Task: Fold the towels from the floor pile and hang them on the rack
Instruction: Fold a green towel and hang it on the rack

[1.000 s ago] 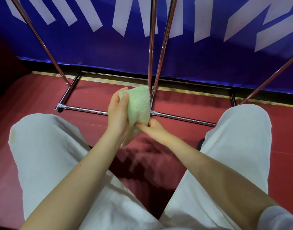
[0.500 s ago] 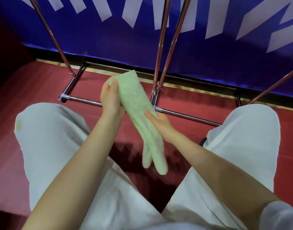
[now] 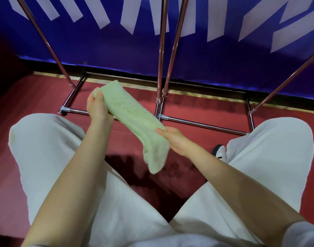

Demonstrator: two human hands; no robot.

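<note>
Pale green terry towel (image 3: pixel 133 118), folded into a narrow strip, held in the air above the red floor (image 3: pixel 37 97). Soft, light, limp: unsupported tail droops toward 6 o'clock. Left hand (image 3: pixel 97 107) pinches the 11 o'clock end; right hand (image 3: pixel 175 139) grips near the 5 o'clock end. Judgement: hold both ends. Chrome tube rack (image 3: pixel 161 68) at 12 o'clock.
</note>
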